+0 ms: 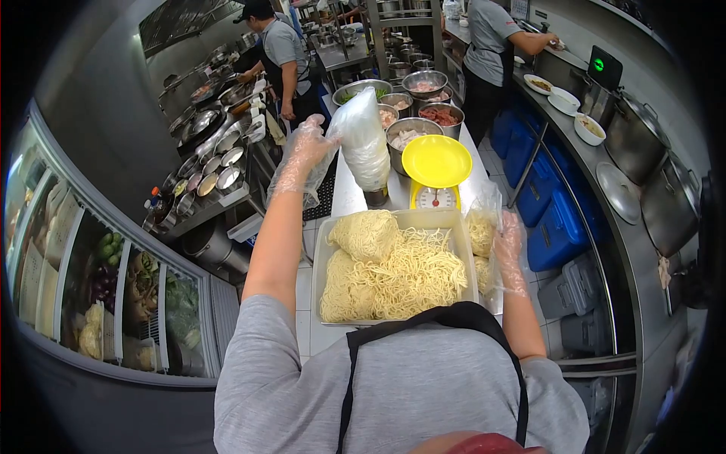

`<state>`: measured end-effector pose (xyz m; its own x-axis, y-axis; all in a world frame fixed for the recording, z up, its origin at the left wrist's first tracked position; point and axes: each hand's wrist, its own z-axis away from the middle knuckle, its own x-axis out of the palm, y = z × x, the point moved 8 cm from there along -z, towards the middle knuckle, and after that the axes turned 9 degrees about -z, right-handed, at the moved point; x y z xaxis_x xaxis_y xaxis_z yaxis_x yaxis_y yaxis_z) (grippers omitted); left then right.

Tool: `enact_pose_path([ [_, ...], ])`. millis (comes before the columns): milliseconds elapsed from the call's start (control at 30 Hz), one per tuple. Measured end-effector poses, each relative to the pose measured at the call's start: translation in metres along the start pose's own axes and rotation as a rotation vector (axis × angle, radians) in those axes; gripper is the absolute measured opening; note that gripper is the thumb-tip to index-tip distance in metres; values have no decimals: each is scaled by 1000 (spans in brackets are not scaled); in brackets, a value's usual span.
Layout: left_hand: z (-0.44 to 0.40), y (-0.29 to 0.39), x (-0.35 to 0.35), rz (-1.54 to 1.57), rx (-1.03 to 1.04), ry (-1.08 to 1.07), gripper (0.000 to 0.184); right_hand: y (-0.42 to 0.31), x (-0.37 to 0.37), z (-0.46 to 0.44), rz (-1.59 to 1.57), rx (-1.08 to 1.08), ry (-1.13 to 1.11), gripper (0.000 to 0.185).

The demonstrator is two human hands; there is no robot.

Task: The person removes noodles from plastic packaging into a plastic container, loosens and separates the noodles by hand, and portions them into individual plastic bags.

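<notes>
My left hand (308, 145), in a clear plastic glove, pinches the upper side of a tall roll of clear plastic bags (359, 140). On the right, my gloved right hand (508, 240) is at the side of a clear bag (484, 216) near portions of noodles (480, 234); its fingers are partly hidden by plastic. Between my arms a clear tub (463, 234) holds loose yellow noodles (416, 272) and a bagged-looking bundle (364, 234). Behind the tub stands a scale (435, 198) with a yellow plate (437, 160) on top.
Metal bowls of meat (441, 115) and greens (361, 91) stand behind the scale. One co-worker (283, 60) is at the stove on the left, another (491, 45) at the right counter. A glass-front fridge (113, 280) stands at left; blue bins (556, 227) sit under the right counter.
</notes>
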<state>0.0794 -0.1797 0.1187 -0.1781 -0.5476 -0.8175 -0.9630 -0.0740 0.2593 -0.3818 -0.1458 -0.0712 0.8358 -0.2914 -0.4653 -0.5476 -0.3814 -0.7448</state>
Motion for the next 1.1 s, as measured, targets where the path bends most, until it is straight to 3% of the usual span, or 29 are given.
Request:
enact_pose_path([
  [67, -2, 0, 1, 49, 1, 19, 29, -1, 5, 16, 79, -58, 17, 39],
  [133, -7, -2, 16, 19, 40, -140, 26, -9, 8, 26, 158, -126, 30, 41],
  [167, -9, -5, 17, 20, 38, -138, 26, -13, 21, 30, 144, -118, -126, 42],
  [200, -10, -4, 15, -44, 77, -94, 24, -16, 32, 35, 129, -107, -281, 43],
  [333, -18, -3, 1, 4, 86, 24, 21, -29, 15, 28, -104, -4, -340, 51],
  [400, -23, -1, -4, -9, 127, 50, 19, -32, 5, 26, -213, -111, -292, 69],
  [433, -27, 4, -11, 44, 155, 81, 19, -42, 0, 26, -214, -114, -303, 69],
  [500, -30, 19, -28, 155, 254, 196, 19, -46, -13, 25, -237, 179, -369, 80],
  [533, -34, 24, -34, 196, 266, 199, 19, -50, -16, 24, -235, 175, -379, 80],
  [700, -68, 27, -37, 530, 116, 99, 20, -84, -41, 13, -217, -158, -153, 82],
  [800, -54, 55, -52, 570, 78, 67, 22, -109, -54, 6, -309, -158, -56, 79],
  [833, -50, 66, -52, 362, 259, 108, 21, -117, -56, 6, -308, -153, -61, 79],
  [867, -47, 65, -43, 363, 252, 106, 21, -122, -56, 6, -312, -105, -93, 77],
  [933, -48, 69, -14, 419, 221, -96, 28, -121, -52, 6, -322, -63, -124, 75],
  [967, -31, 95, -26, -110, 662, 163, 24, -121, -48, 6, -308, -112, -159, 73],
  [1000, -35, 94, -26, -114, 666, 170, 24, -124, -45, 6, -294, -162, -190, 70],
  [1067, -39, 90, -9, -356, 504, -130, 16, -131, -45, 6, -304, -135, -194, 67],
  [1100, -36, 90, -19, -355, 471, -83, 15, -135, -44, 6, -313, -110, -201, 65],
])
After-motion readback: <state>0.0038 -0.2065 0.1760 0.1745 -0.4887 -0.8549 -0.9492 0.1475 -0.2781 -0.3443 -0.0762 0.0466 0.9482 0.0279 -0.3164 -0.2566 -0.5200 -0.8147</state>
